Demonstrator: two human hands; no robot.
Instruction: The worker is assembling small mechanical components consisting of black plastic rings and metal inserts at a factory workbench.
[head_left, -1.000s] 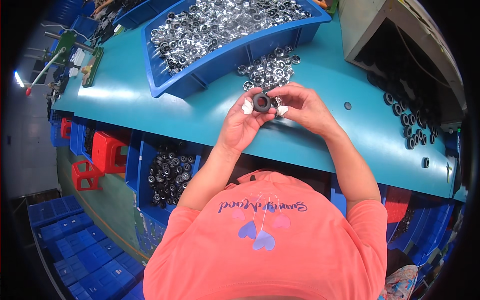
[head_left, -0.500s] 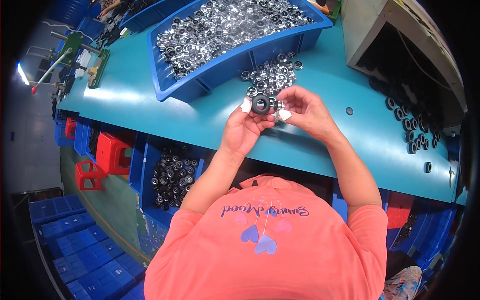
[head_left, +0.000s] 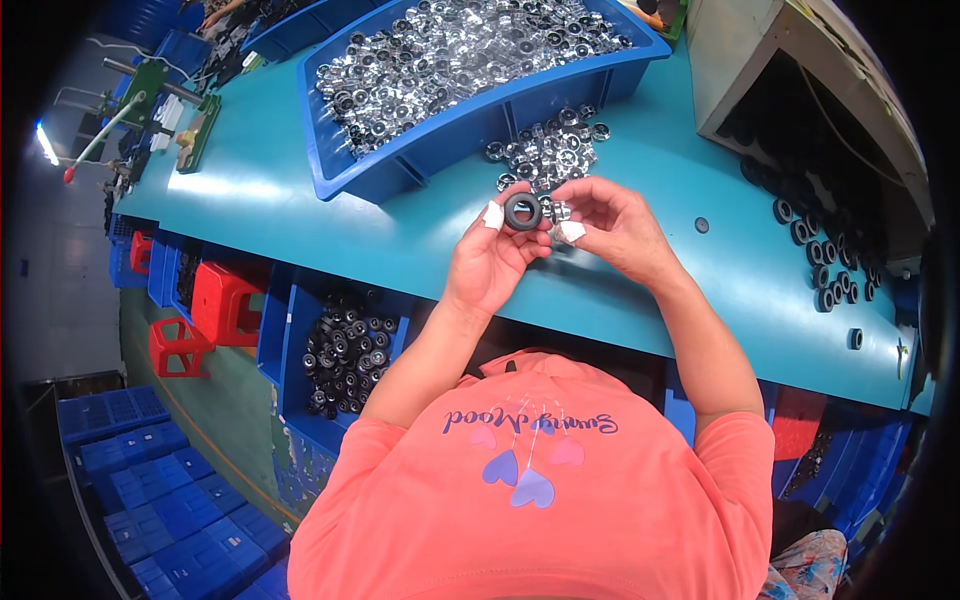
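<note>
Plainly, the biggest thing before me was the blue-green workbench (head_left: 240, 225), and on it, beyond my hands, stood the blue bin (head_left: 470, 136) heaped with shiny, wheel-like parts. A loose pile (head_left: 550, 155) of similar pieces lay just on my side of it. Off to the right sat scattered black rings (head_left: 830, 251).

My own hands met above the bench, close to its near side. My left hand (head_left: 487, 262) had its thumb and fingers pinching a black ring (head_left: 510, 211); my right hand (head_left: 622, 232) nipped a shiny part (head_left: 560, 211) between thumb and fingers, just to the right of that ring. Whether the two pieces touched, I could not tell.

As I judged it, I was at the step of lining one piece up with the other, not yet joined. The next move seemed to call for the hole to be turned squarely toward the shiny part, then a firm, even push.

The ring, being round, had no long axis; its open face looked up toward my head, its hole's axis running roughly that way. The shiny part's axis was too covered by my fingers to read. Smallest were the white wraps (head_left: 494, 214) on my thumbs.
</note>
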